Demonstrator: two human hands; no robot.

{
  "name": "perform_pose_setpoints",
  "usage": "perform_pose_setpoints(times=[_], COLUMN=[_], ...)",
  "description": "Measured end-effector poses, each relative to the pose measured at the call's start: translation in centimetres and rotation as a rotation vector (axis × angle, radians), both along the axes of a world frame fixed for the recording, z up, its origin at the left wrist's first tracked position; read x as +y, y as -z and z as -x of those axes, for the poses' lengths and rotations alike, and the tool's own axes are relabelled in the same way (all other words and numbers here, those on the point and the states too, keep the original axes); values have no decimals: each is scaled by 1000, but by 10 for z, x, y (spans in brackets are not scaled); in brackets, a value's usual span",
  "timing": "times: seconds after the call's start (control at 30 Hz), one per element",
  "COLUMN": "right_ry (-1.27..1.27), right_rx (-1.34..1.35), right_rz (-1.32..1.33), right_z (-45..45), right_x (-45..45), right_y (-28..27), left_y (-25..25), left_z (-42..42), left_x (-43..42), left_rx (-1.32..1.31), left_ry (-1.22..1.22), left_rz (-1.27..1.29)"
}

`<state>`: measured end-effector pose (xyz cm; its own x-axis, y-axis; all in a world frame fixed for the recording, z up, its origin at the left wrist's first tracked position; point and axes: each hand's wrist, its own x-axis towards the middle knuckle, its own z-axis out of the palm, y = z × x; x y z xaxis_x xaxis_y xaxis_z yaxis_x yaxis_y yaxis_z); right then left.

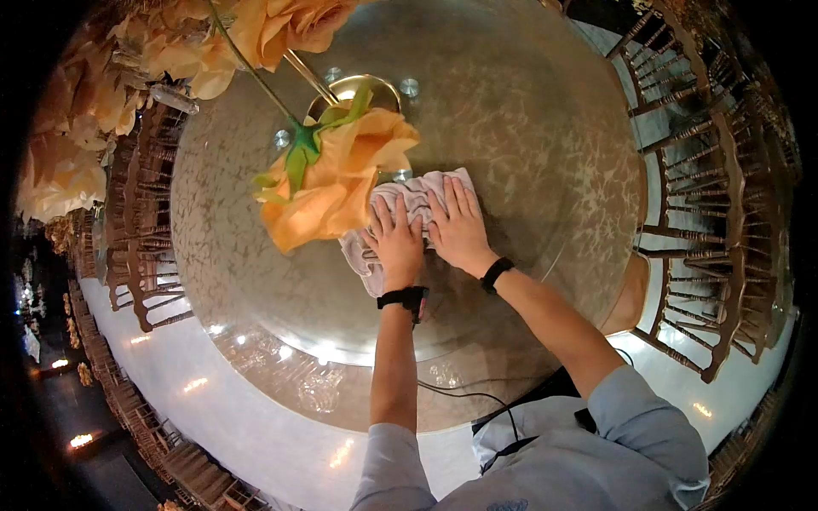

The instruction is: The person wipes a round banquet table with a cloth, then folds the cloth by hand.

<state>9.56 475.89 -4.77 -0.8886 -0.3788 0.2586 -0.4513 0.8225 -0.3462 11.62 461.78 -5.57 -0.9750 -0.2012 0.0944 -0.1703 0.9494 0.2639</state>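
Both of my hands lie flat on a crumpled pale pink cloth (pixel 415 192) on the round glass table (pixel 528 111). My left hand (pixel 397 243), with a black watch at its wrist, has its fingers spread over the cloth's left part. Beside it, my right hand (pixel 460 232) presses on the cloth's right part, fingers apart, with a black band at its wrist. A large orange artificial flower (pixel 336 183) hangs in front of the cloth's left edge, close to my left hand.
A gold stand base (pixel 358 92) with small glass discs around it sits at the table's far side. More orange flowers (pixel 187 51) fill the upper left. Brown chairs (pixel 141 221) stand at the left and others (pixel 699 204) at the right. A black cable (pixel 469 394) runs near my body.
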Motion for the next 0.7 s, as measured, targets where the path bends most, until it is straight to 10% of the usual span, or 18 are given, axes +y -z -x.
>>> perform_pose_setpoints(times=[0.4, 0.7], right_ry=[-386, -444], right_rx=[-68, -118], right_rz=[160, 117], right_z=[-37, -117], right_x=[-86, 6], right_y=[1, -13], left_y=[-5, -2], left_z=[-59, -152], left_x=[-83, 5], left_rx=[-99, -113], left_ry=[-226, -270], left_rz=[91, 144])
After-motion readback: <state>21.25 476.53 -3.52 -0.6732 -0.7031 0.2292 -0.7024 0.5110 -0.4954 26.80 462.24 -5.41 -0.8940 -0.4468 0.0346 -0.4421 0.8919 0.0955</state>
